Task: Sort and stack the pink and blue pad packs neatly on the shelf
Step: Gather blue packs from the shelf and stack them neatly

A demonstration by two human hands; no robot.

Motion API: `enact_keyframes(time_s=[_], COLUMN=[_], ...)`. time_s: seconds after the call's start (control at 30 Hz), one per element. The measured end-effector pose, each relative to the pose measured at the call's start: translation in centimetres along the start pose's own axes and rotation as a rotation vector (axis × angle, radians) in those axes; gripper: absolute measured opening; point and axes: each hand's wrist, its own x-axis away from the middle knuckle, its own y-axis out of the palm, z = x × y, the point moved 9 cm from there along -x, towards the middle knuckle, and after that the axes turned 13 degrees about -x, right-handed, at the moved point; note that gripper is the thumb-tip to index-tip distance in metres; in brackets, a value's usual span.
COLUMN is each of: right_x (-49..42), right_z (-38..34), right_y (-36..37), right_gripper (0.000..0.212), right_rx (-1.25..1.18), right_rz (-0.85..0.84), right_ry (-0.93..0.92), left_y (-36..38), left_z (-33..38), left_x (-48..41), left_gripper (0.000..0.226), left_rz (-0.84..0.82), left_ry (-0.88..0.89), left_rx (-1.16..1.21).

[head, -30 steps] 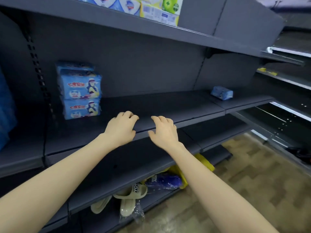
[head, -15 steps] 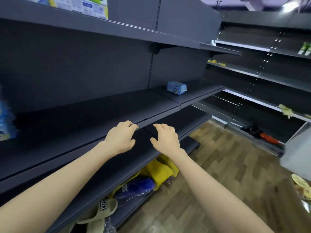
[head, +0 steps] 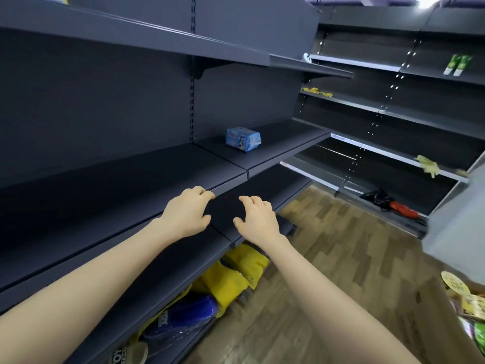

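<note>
One blue pad pack (head: 243, 139) lies alone on the right section of the dark grey middle shelf (head: 147, 177). Both arms reach forward in front of that shelf's front edge. My left hand (head: 186, 213) has loosely curled fingers with the fingertips at the shelf lip and holds nothing. My right hand (head: 258, 219) hovers beside it over the lower shelf (head: 265, 185), fingers relaxed and slightly spread, holding nothing. No pink pack is in view.
Under the lower shelf lie yellow bags (head: 236, 274), a blue packet (head: 183, 313) and a slipper (head: 131, 354). More grey shelving (head: 393, 111) runs along the right. A box of goods (head: 469, 306) sits at the right edge. Wood-pattern floor (head: 341, 258) is on the right.
The view has swung right: the stacked blue packs at the left have left the frame and the lone blue pack is nearer the centre. Both hands keep their pose.
</note>
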Motion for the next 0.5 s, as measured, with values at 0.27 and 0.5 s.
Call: enact_keyframes(time_s=[0.27,0.5], right_x=[-3.6,-8.4], right_z=[3.9,6.3], right_y=[-1.0,-1.7], right_gripper=[0.056,0.056], right_rx=[0.006,0.011], right_rz=[0.003,0.026], right_ry=[0.033,0.076], left_y=[1.7,2.6], left_z=[1.9,2.8], left_x=[-6.1,-12.7], left_gripper=[0.05,0.052], left_rz=[-0.035,-0.031], left_ry=[0.038,0.088], left_rx=[0.008,0.025])
